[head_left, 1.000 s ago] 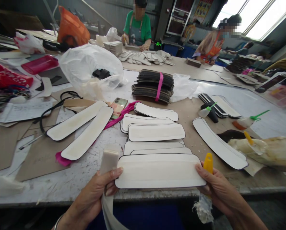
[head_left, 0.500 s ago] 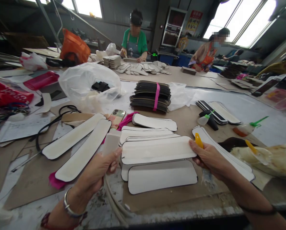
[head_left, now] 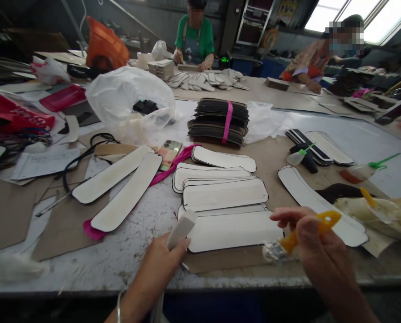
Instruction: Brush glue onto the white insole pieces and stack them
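Observation:
My left hand (head_left: 160,264) is closed around a white block-shaped device (head_left: 181,229), its thumb near the left end of the nearest white strip (head_left: 234,231). What looks like a pale cord runs below that wrist. In my right hand (head_left: 328,260) is a yellow-handled brush (head_left: 289,242), whose pale, clotted bristles point left beside the strip's right end. Behind the nearest strip, more white dark-edged strips (head_left: 225,194) lie in overlapping layers. Two long strips (head_left: 128,193) lie to the left, and a further stack (head_left: 318,204) slants on the right.
A pink-banded bundle of dark strips (head_left: 217,121) stands behind, beside a clear plastic bag (head_left: 129,98). Squeeze bottles with green nozzles (head_left: 296,157) are to the right, near a glue-smeared container (head_left: 375,208). A phone (head_left: 170,150) lies mid-table. Two co-workers work across the table.
Both hands have left the ends of the white strip they were gripping and moved nearer me. The strip now lies among the others. The brush has swung so its bristles point left.

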`<action>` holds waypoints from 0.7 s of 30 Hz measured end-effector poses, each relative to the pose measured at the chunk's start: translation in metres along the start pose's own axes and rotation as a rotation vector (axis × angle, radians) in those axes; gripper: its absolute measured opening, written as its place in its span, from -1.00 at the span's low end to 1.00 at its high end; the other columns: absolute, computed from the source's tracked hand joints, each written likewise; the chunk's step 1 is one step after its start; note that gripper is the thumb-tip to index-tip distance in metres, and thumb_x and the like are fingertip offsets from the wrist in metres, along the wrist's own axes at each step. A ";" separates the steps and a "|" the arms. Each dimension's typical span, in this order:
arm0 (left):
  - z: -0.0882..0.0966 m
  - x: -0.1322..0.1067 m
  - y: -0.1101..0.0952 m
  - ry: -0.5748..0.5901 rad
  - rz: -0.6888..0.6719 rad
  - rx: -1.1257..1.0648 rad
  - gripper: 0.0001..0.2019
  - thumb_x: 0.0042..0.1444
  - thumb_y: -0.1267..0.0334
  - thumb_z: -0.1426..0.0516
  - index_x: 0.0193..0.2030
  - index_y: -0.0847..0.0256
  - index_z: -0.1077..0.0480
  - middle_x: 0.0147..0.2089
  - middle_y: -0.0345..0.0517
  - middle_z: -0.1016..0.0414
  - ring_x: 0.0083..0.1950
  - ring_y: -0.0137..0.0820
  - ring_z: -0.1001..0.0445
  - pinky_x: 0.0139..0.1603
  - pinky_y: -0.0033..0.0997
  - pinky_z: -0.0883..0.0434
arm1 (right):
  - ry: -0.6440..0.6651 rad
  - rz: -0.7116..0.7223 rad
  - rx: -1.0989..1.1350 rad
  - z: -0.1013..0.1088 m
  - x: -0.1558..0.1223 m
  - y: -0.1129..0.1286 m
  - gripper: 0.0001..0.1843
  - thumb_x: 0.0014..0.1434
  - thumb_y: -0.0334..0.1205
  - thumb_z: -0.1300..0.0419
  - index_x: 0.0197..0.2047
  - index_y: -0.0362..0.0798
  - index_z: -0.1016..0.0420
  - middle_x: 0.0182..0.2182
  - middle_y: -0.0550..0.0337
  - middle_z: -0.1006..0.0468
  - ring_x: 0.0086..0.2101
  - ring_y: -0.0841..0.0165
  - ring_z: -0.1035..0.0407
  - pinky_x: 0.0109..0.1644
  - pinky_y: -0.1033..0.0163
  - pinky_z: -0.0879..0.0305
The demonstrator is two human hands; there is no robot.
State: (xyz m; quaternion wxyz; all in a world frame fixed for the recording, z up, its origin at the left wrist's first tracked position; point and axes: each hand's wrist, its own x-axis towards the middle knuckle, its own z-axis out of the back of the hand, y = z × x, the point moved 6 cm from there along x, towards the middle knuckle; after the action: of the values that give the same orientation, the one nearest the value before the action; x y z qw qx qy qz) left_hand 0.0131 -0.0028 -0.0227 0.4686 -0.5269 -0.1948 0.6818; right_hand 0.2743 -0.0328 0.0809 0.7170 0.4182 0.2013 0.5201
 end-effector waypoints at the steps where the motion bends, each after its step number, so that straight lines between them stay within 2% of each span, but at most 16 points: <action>1: -0.002 0.001 0.000 0.007 0.010 -0.027 -0.76 -0.13 0.10 -0.10 -0.64 0.16 -0.22 -0.84 -0.37 -0.12 -0.72 -0.49 -0.12 -0.63 -0.48 -0.09 | -0.048 0.045 0.007 -0.004 -0.005 0.005 -0.51 0.20 0.17 0.16 -0.35 0.01 -0.41 -0.34 0.14 -0.42 -0.34 0.32 -0.29 -0.27 0.23 -0.20; 3: -0.006 0.002 0.001 0.031 0.030 -0.075 -0.76 -0.14 0.10 -0.09 -0.66 0.15 -0.18 -0.85 -0.36 -0.12 -0.74 -0.50 -0.11 -0.65 -0.49 -0.09 | -0.150 0.079 0.036 -0.011 -0.015 0.010 -0.49 0.19 0.20 0.17 -0.38 -0.01 -0.38 -0.38 0.13 -0.38 -0.36 0.31 -0.28 -0.28 0.23 -0.21; 6: -0.010 -0.001 0.006 0.094 0.046 -0.131 -0.72 -0.16 0.06 -0.09 -0.68 0.15 -0.15 -0.84 -0.34 -0.14 -0.75 -0.53 -0.09 -0.67 -0.51 -0.08 | -0.207 -0.041 0.150 -0.023 -0.027 0.004 -0.48 0.18 0.23 0.17 -0.39 -0.03 -0.32 -0.46 0.16 -0.31 -0.46 0.37 -0.24 -0.42 0.29 -0.20; 10: -0.012 -0.015 0.015 0.175 0.087 -0.202 -0.70 -0.19 0.02 -0.12 -0.67 0.18 -0.18 -0.81 -0.33 -0.18 -0.74 -0.55 -0.11 -0.68 -0.54 -0.05 | -0.023 -0.128 0.339 -0.047 -0.040 -0.001 -0.55 0.19 0.17 0.11 -0.38 -0.03 -0.31 -0.55 0.24 -0.32 -0.60 0.46 -0.21 -0.52 0.33 -0.20; 13: -0.012 -0.023 0.019 0.211 0.106 -0.236 -0.69 -0.15 0.06 -0.12 -0.70 0.20 -0.19 -0.80 -0.32 -0.19 -0.74 -0.56 -0.13 -0.68 -0.56 -0.05 | 0.094 -0.182 0.362 -0.066 -0.049 -0.005 -0.64 0.16 0.11 -0.01 -0.38 -0.03 -0.32 -0.66 0.29 -0.35 -0.61 0.42 -0.30 -0.49 0.33 -0.27; 16: -0.011 -0.026 0.019 0.229 0.095 -0.233 -0.68 -0.08 0.11 -0.11 -0.72 0.23 -0.21 -0.78 -0.29 -0.22 -0.71 -0.56 -0.16 -0.67 -0.58 -0.07 | 0.164 -0.259 0.345 -0.080 -0.057 -0.013 -0.70 0.10 0.06 -0.12 -0.38 -0.02 -0.32 -0.68 0.30 -0.39 -0.61 0.41 -0.33 -0.51 0.35 -0.30; 18: -0.012 -0.026 0.018 0.230 0.099 -0.236 -0.69 -0.07 0.13 -0.10 -0.72 0.23 -0.22 -0.78 -0.29 -0.22 -0.71 -0.56 -0.17 -0.67 -0.58 -0.09 | 0.170 -0.256 0.313 -0.082 -0.059 -0.016 -0.70 0.08 0.06 -0.14 -0.37 -0.02 -0.32 -0.67 0.30 -0.40 -0.61 0.41 -0.34 -0.52 0.34 -0.31; 21: -0.013 -0.025 0.018 0.236 0.107 -0.245 -0.70 -0.08 0.15 -0.10 -0.71 0.23 -0.22 -0.78 -0.29 -0.23 -0.72 -0.55 -0.19 -0.68 -0.58 -0.10 | 0.071 -0.226 0.195 -0.070 -0.059 -0.017 -0.70 0.07 0.05 -0.14 -0.37 -0.03 -0.34 -0.65 0.28 -0.41 -0.59 0.38 -0.36 -0.51 0.33 -0.31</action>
State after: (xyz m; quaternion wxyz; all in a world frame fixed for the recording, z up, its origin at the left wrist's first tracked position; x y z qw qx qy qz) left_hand 0.0167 -0.0355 -0.0281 0.3835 -0.6660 -0.1919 0.6104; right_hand 0.2110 -0.0611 0.0188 0.7194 0.4419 0.3216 0.4286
